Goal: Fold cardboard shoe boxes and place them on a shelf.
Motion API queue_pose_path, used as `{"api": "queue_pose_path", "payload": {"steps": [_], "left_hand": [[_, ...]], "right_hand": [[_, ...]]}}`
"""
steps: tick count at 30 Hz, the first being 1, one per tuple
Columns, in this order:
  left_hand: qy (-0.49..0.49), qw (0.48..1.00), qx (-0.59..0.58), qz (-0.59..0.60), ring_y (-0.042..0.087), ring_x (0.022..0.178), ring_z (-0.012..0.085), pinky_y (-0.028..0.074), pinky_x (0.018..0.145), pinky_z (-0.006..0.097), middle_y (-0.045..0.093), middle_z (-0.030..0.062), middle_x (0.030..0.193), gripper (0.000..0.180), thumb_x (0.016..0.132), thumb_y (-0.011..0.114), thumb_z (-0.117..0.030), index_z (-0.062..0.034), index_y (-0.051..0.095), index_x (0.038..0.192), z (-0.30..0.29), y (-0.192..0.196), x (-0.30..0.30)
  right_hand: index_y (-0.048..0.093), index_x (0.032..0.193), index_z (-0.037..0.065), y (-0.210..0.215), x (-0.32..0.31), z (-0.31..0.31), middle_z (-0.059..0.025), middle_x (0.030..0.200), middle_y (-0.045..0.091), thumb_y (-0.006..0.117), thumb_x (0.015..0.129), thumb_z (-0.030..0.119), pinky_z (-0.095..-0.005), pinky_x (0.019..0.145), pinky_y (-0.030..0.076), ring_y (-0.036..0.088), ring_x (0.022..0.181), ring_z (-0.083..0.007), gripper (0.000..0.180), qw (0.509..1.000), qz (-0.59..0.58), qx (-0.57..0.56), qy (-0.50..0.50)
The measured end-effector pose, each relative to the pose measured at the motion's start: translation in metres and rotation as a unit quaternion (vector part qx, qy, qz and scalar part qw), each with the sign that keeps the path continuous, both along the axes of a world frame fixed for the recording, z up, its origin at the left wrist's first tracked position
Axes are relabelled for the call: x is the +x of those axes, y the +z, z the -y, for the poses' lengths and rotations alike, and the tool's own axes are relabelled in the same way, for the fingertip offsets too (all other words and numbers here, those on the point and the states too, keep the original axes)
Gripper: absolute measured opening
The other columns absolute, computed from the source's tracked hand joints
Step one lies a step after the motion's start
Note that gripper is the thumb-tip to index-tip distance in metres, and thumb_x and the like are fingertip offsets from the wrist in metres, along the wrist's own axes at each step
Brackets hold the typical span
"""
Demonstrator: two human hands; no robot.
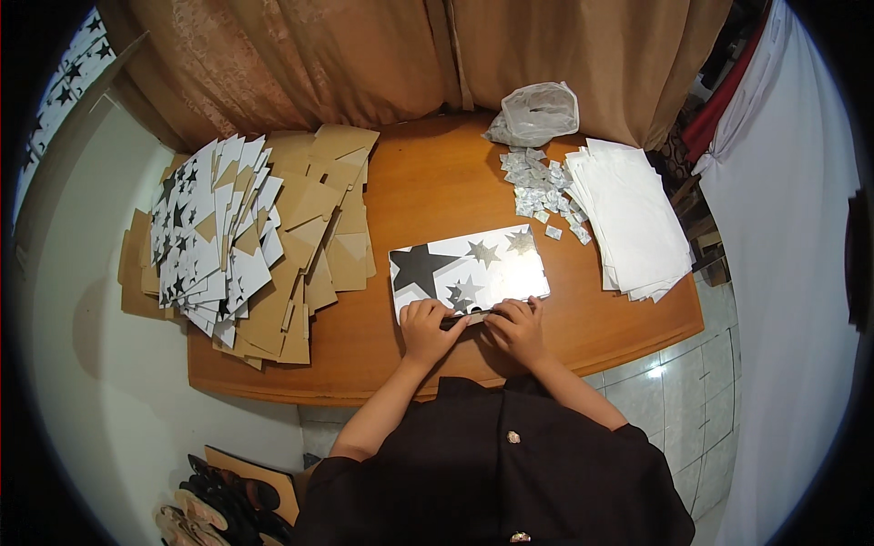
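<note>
A white cardboard box printted with black and grey stars lies on the wooden table in front of me, its lid down. At the left part of its near edge my left hand is closed, fingers bent over the rim and thumb pointing inward. My right hand grips the same edge farther right, its fingers curled at the front flap. The two thumbs come close together near a small dark notch. Part of the box's front side is hidden by my hands.
Flattened star-printed cardboard boxes and brown cardboard pieces are heaped on the left. To the right lie a stack of white sheets, scattered small silvery packets and a clear plastic bag. Shoes sit below the table.
</note>
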State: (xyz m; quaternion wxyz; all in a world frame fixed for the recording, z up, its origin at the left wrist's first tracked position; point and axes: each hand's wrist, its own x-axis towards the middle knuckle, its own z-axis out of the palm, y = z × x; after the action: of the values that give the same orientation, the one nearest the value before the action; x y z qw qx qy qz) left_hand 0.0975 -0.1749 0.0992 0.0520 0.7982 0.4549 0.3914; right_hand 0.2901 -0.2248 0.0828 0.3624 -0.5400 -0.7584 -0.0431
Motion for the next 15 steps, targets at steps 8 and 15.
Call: {"api": "queue_pose_path", "payload": {"steps": [8,15], "left_hand": [[-0.012,1.000,-0.016,-0.007,0.051,0.078,0.0211,0.033,0.072,0.035,0.056,0.0001,0.075,0.024,0.065,0.077,-0.032,-0.0128,0.064,0.072,-0.001,0.005,0.002],[0.018,1.000,-0.010,-0.004,0.051,0.079,0.0204,0.033,0.074,0.034,0.057,-0.0006,0.076,0.021,0.067,0.076,-0.032,-0.0159,0.067,0.078,0.000,0.000,0.004]], "right_hand": [[0.065,0.090,0.022,-0.001,-0.001,-0.006,0.0047,0.084,0.055,0.073,0.066,0.022,-0.0514,0.089,0.028,0.054,0.087,-0.0153,0.025,0.999,0.040,-0.005,-0.019],[0.066,0.094,0.026,-0.010,-0.001,-0.008,0.0052,0.083,0.055,0.074,0.063,0.024,-0.0514,0.090,0.027,0.054,0.085,-0.0140,0.032,0.998,0.033,0.045,-0.006]]}}
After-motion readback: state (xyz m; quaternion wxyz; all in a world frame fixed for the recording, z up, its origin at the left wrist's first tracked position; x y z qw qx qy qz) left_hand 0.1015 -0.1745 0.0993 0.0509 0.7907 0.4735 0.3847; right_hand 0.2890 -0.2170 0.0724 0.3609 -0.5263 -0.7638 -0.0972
